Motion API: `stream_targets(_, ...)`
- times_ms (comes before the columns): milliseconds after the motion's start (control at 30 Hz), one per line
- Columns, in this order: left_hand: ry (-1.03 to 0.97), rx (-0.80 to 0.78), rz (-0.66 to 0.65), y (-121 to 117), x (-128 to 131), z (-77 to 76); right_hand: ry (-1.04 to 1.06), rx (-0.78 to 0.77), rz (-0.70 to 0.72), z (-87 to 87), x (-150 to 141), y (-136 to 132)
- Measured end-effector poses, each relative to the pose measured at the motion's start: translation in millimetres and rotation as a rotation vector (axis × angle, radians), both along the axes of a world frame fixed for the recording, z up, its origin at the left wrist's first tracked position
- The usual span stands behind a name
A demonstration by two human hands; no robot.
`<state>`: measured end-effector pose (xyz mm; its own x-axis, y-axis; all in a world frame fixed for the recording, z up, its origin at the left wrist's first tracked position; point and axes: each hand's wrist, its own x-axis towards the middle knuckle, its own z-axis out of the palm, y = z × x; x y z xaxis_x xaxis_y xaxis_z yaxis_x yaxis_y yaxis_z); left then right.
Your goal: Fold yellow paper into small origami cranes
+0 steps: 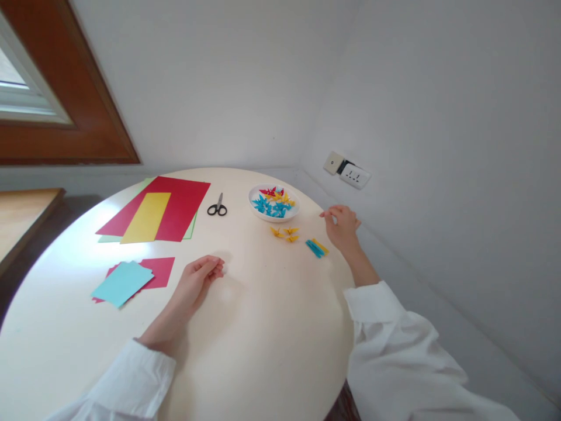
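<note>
My left hand (pixel 202 279) rests on the table just left of its middle, thumb against curled fingers, with nothing visible in it. Near the table's right edge is my right hand (pixel 340 227), its thumb and forefinger forming a small loop; I see nothing between them. Several yellow folded paper cranes (pixel 289 234) stand to its left. Closer still lie thin blue paper pieces (pixel 314 248) beside a yellow one (pixel 322 247). Behind the cranes, a white dish (pixel 272 219) holds red, yellow and blue paper cranes (pixel 276 209).
Black-handled scissors (pixel 217 208) lie left of the dish. Large red sheets (pixel 184 204) with a yellow sheet (pixel 146 216) on top are at the back left. Light blue squares (pixel 123 283) overlap red paper (pixel 161 272). Walls and a socket (pixel 355 175) border the table.
</note>
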<state>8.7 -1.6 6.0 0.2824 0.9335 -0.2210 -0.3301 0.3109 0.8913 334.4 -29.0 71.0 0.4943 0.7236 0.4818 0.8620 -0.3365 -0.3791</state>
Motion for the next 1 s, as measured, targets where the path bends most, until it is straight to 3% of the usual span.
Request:
stream_targets(100,0.033,0.055,0.036,-1.2,0.7,-0.5,-0.041,0.235,0.145,14.1,-17.1,-2.8)
stream_targets(167,0.058,0.103,0.099,-1.7,-0.7,-0.2,-0.061,0.276,0.356,10.7,-40.7,0.1)
stream_targets(267,0.083,0.156,0.254,2.3,-8.2,1.6,-0.062,0.162,0.697,-9.9,-90.0,11.9)
stream_targets(400,0.069,0.221,0.514,13.4,-28.6,11.4,-0.029,-0.098,0.962,-34.9,-164.5,42.0)
stream_targets(467,0.041,0.245,0.631,18.9,-41.3,18.6,-0.027,-0.223,1.02,-38.0,-201.0,63.1)
stream_targets(700,-0.09,0.248,0.921,31.3,-81.1,28.9,-0.068,-0.353,1.109,-39.4,-307.7,135.1)
stream_targets(833,-0.167,0.198,0.978,35.2,-92.9,26.1,-0.095,-0.463,1.115,-51.8,-334.1,157.4)
stream_targets(1000,-0.263,0.138,1.017,39.5,-99.9,24.9,-0.124,-0.516,1.051,-64.6,-338.9,164.7)
